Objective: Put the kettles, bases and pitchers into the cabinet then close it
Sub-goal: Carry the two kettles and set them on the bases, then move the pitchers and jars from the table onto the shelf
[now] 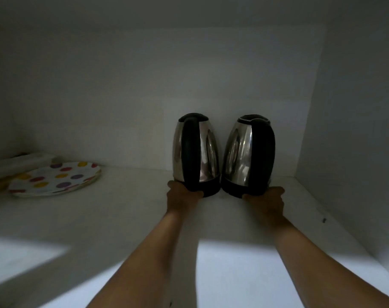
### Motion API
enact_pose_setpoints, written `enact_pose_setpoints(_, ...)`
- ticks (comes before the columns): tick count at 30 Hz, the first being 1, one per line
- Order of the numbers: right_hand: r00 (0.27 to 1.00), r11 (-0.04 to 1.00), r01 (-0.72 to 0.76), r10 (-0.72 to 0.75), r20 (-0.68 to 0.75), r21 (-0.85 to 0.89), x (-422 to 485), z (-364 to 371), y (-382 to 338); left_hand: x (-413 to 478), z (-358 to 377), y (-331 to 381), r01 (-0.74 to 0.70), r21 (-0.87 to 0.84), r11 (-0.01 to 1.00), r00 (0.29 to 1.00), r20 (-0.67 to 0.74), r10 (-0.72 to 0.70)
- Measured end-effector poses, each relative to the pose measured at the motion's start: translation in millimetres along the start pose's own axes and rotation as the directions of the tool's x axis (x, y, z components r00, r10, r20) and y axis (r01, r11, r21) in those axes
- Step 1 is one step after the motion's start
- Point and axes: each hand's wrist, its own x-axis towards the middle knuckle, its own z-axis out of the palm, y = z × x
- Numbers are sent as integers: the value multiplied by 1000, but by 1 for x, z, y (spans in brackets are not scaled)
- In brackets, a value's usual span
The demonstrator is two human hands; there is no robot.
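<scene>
kettles: two, steel body with black handle and black foot, standing upright on the cabinet shelf (126, 214), deep in the right rear corner.

near: two bare forearms reach in over the lit front of the shelf. left hand (182, 197) is curled around the black foot of the left kettle (195, 152); right hand (268, 197) is curled around the black foot of the right kettle (248, 152). both hands gripping low, at the bottom rim.

middle: the two kettles sit just beside each other, handles facing forward, the feet near to touching. whether bases lie beneath them cannot be told in the dim light.

far: back wall (233, 74) close behind the kettles; side wall (349, 107) near the right one. at far left, well apart, a stack of dotted plates (55, 178).

handling note, as judgement: push low and level so the tall bodies do not tip; stop short of the back wall; keep handles forward; let go only once both stand flat. bases, pitchers and door appear still to do.
</scene>
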Motion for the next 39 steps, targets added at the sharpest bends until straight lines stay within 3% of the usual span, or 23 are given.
enact_pose_setpoints(3,999,1000,15,-14,52,-23,-33,-11,-3,-32,-11,-6,4,220,975,998,52,-16)
enact_pose_setpoints(6,993,995,57,-48,106,-82,-78,-25,1,-71,-27,-12,-121,369,922,992,85,96)
enact_pose_setpoints(10,991,975,135,-131,35,-175,-158,-41,1,-140,-69,-28,-196,464,864,980,53,194)
enact_pose_setpoints(12,980,945,197,-186,65,-260,-207,-48,1,-176,-95,-43,-222,501,837,972,42,233)
enact_pose_setpoints(16,928,875,368,-327,177,-315,-295,-51,-15,-247,-160,-71,-141,532,835,981,-38,190)
enact_pose_setpoints(20,850,836,508,-448,276,-205,-377,-22,-58,-299,-254,-86,-23,548,836,968,-197,156)
enact_pose_setpoints(24,698,751,657,-576,425,-61,-463,29,-102,-346,-353,-108,133,528,839,905,-410,115)
enact_pose_setpoints(28,513,686,714,-648,563,138,-564,84,-140,-417,-448,-148,364,483,796,783,-622,19)
enact_pose_setpoints(34,115,600,684,-650,751,415,-767,121,-126,-586,-544,-228,695,225,683,471,-860,-196)
enact_pose_setpoints(36,14,581,682,-617,787,444,-816,117,-111,-633,-557,-250,738,140,661,397,-881,-256)
enact_pose_setpoints(39,-162,525,675,-580,799,518,-906,103,-85,-721,-582,-288,810,-26,586,199,-927,-317)
